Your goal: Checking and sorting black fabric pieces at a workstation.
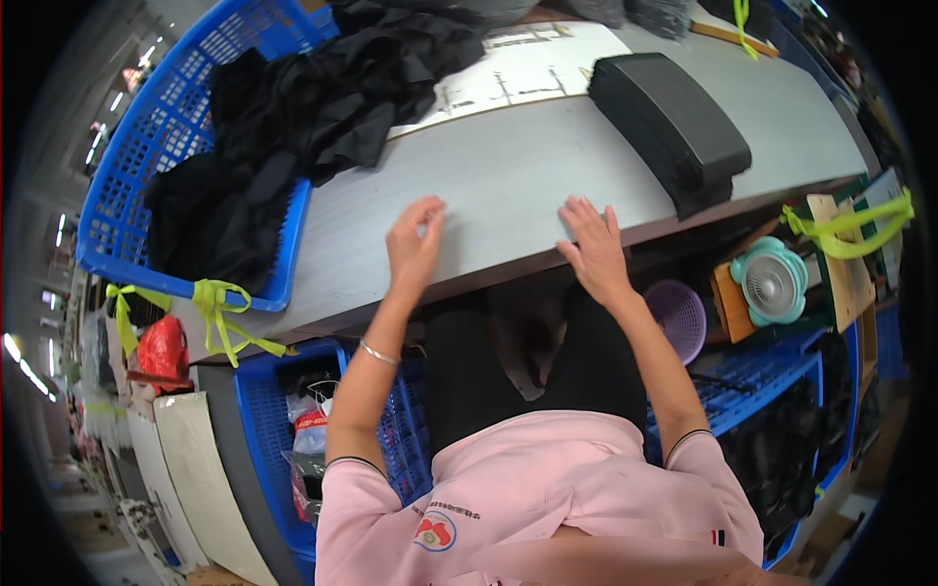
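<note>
The left hand (pixel 415 246) is raised just over the grey table (pixel 508 176), its fingers loosely curled and holding nothing. The right hand (pixel 592 246) lies flat on the table near its front edge, fingers spread. Both hands are apart from each other. At the left, a blue plastic basket (pixel 147 127) holds black fabric (pixel 293 117), which spills over onto the table. To the right of the hands a stack of black flat pieces (pixel 674 122) lies on the table. Under the table stand a purple basket (pixel 679 317) and a small teal fan (pixel 772 281).
</note>
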Motion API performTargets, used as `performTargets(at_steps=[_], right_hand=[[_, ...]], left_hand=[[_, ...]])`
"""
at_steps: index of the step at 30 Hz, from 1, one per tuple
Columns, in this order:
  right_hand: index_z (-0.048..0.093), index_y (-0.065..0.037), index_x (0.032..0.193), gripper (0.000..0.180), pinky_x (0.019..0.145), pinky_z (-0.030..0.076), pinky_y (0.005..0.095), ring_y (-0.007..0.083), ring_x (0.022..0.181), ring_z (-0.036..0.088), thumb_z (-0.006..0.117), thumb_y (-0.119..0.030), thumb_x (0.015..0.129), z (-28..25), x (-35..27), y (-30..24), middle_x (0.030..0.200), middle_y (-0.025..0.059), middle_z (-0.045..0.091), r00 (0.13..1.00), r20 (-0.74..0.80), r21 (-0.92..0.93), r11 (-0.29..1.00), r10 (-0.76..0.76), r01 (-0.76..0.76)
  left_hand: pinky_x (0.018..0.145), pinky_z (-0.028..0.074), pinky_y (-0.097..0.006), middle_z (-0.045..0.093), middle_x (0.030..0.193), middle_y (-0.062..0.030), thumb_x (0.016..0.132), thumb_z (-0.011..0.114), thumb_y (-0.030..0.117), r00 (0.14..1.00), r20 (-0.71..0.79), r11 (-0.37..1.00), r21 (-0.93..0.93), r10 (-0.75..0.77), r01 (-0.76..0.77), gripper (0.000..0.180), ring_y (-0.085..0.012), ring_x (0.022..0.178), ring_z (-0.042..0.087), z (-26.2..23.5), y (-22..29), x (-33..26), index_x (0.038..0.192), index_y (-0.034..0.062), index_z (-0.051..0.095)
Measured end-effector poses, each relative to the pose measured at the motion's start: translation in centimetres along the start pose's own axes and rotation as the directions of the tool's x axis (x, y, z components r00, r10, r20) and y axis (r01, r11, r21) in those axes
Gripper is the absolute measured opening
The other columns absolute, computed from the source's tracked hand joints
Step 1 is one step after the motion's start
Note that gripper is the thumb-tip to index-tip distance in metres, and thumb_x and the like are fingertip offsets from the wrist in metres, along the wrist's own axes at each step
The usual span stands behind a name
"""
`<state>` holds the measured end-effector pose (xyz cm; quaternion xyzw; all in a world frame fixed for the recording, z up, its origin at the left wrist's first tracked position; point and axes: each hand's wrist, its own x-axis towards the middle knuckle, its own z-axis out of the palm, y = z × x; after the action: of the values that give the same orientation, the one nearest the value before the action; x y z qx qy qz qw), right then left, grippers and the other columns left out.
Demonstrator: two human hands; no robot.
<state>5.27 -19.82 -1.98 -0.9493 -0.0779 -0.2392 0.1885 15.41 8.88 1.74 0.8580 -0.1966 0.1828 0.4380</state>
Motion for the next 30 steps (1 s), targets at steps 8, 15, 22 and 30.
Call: performTargets(at_steps=[8, 15, 22, 30], right_hand=[[0.052, -0.011, 0.141, 0.054, 0.118, 0.021, 0.0490, 0.0271, 0.140, 0.041, 0.065, -0.031, 0.092, 0.5, 1.2, -1.8, 0.148, 0.0073, 0.049, 1.000, 0.001, -0.080, 0.997, -0.010, 0.010], [0.057, -0.007, 0.132, 0.046, 0.115, 0.028, 0.0499, 0.0292, 0.131, 0.051, 0.068, -0.016, 0.088, 0.4, 0.9, -2.6, 0.137, 0.0100, 0.058, 0.997, -0.059, -0.026, 0.999, -0.040, 0.039], [0.062, 0.002, 0.112, 0.024, 0.083, 0.054, 0.0422, 0.0389, 0.101, 0.064, 0.058, 0.004, 0.088, 0.0, 3.1, -11.2, 0.110, 0.0201, 0.066, 0.991, -0.127, 0.589, 0.801, -0.035, 0.104], [0.056, -0.001, 0.083, 0.012, 0.058, 0.045, 0.0316, 0.0140, 0.068, 0.053, 0.065, -0.007, 0.086, 2.1, 1.5, -7.5, 0.074, 0.0039, 0.058, 0.992, -0.080, 0.840, 0.542, 0.094, 0.017]], left_hand=[[0.103, 0.040, -0.044, 0.061, 0.124, -0.0116, 0.080, 0.069, 0.000, 0.896, -0.358, 0.808, 0.589, 0.263, -0.002, 0.032, -0.0313, 0.115, 0.054, -5.7, -10.5, 11.0, 0.111, 0.0082, 0.068], [0.089, 0.044, -0.038, 0.069, 0.100, -0.0048, 0.085, 0.069, 0.004, 0.835, -0.410, 0.896, 0.397, 0.367, -0.199, 0.009, -0.0258, 0.098, 0.061, -3.4, -5.6, 11.1, 0.092, 0.0101, 0.071], [0.077, 0.044, -0.037, 0.063, 0.083, -0.0071, 0.079, 0.072, 0.000, 0.910, -0.233, 0.939, 0.105, 0.344, -0.328, 0.020, -0.0257, 0.081, 0.061, 1.7, 6.7, -0.2, 0.096, 0.0099, 0.073], [0.068, 0.046, -0.031, 0.063, 0.084, -0.0067, 0.078, 0.074, -0.003, 0.958, -0.055, 0.930, -0.230, 0.281, -0.286, 0.017, -0.0229, 0.077, 0.057, 2.7, 14.0, -4.9, 0.092, 0.0054, 0.072]])
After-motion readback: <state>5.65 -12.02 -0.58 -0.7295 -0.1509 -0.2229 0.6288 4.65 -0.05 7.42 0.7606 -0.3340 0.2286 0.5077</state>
